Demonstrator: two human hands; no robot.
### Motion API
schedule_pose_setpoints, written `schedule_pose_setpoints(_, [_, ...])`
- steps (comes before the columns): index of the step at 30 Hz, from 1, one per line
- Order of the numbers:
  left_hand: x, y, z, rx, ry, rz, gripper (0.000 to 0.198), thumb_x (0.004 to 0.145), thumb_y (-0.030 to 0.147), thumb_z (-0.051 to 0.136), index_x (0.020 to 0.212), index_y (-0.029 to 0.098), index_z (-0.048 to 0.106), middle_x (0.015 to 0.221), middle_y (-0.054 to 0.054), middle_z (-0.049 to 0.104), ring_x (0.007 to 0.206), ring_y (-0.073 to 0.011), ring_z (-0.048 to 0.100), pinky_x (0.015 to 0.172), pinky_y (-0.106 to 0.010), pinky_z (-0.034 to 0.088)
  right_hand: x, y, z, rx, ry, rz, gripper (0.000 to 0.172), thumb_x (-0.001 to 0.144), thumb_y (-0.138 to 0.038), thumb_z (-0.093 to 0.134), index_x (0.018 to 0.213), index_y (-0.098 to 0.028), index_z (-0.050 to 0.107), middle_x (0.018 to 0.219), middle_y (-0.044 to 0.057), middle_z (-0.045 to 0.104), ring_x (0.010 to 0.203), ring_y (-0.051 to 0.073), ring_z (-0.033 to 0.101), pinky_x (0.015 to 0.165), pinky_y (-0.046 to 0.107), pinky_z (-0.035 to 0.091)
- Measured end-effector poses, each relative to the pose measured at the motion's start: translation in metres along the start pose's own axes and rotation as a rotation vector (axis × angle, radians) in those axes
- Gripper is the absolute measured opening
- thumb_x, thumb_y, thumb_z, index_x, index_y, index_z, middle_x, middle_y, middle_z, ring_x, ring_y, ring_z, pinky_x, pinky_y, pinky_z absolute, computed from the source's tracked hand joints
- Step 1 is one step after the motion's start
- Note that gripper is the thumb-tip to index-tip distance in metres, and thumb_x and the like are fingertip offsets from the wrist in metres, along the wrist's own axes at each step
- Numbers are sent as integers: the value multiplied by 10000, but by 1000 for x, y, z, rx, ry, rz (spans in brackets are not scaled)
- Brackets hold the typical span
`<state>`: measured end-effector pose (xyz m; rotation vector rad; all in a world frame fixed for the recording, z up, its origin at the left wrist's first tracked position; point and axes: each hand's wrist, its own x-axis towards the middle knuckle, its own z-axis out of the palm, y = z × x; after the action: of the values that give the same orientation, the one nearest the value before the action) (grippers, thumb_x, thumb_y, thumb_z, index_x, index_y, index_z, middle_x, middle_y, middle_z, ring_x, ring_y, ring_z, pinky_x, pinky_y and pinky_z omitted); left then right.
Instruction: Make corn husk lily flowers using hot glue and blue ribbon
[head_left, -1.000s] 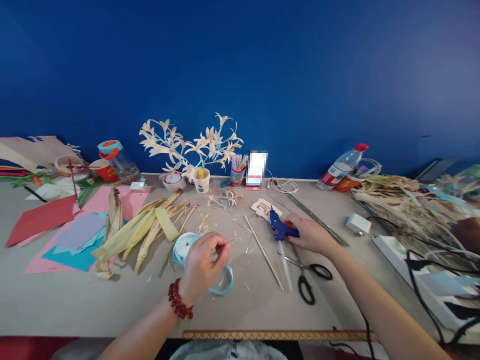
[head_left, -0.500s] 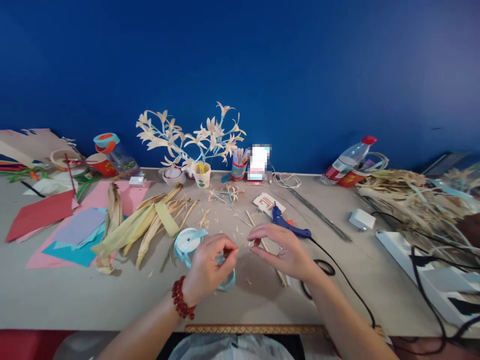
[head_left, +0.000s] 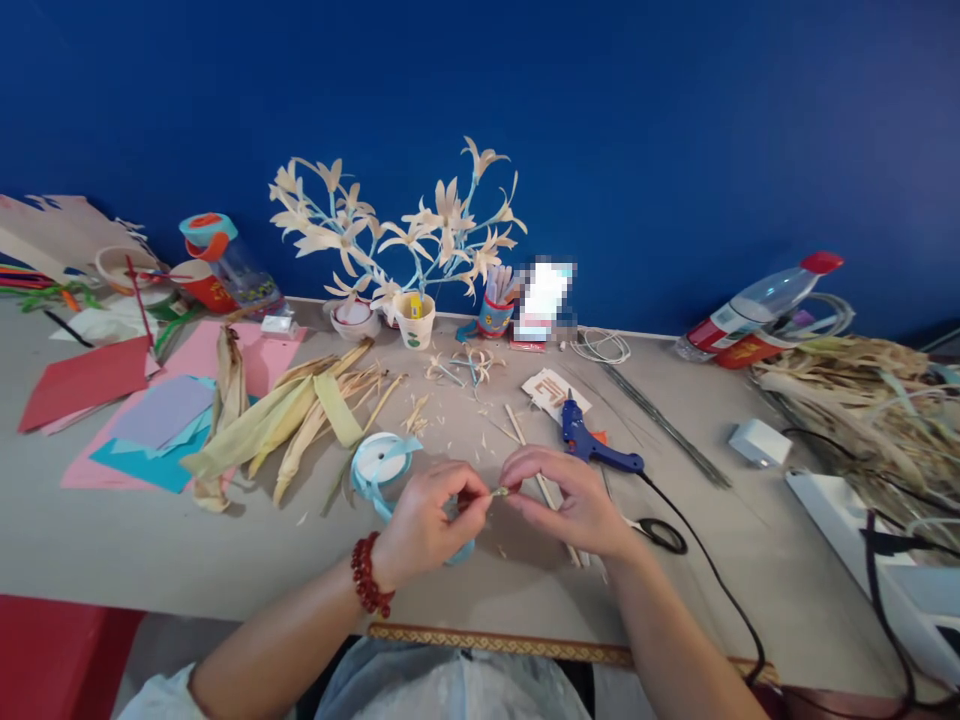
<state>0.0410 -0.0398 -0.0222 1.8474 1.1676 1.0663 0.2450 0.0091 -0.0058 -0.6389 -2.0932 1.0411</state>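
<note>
My left hand (head_left: 439, 510), with a red bead bracelet at the wrist, pinches one end of a small pale green piece (head_left: 499, 491). The fingertips of my right hand (head_left: 559, 500) close on its other end, so the piece lies between both hands above the table. Just behind my left hand is a roll of light blue ribbon (head_left: 379, 462), with its loose end running under that hand. Thin pale sticks (head_left: 546, 490) lie partly hidden beneath my right hand. A blue glue gun (head_left: 596, 440) and black-handled scissors (head_left: 660, 535) are to its right.
Dried husks (head_left: 300, 425) and coloured paper (head_left: 161, 415) lie left. Husk flowers (head_left: 442, 225) stand in cups at the back. A tilted bottle (head_left: 757, 300), wires (head_left: 664, 425), a white adapter (head_left: 759, 442) and a power strip (head_left: 847, 530) are on the right.
My fingertips have come closer together, and the right ones have closed on the small piece. The view has shifted, showing more of the scissors' handle.
</note>
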Motion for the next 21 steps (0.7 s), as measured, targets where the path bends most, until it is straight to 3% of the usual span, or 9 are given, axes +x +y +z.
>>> schedule_pose_setpoints(21, [-2,-2,0,40,-34,39,112,867,160,530,772,191,581,696,-5,584,653,-133,538,623,-251,416,-2,5,2,1,11,22,27,858,-181,635,868,-206,636,789,46,673,738,174,636,713,314,520])
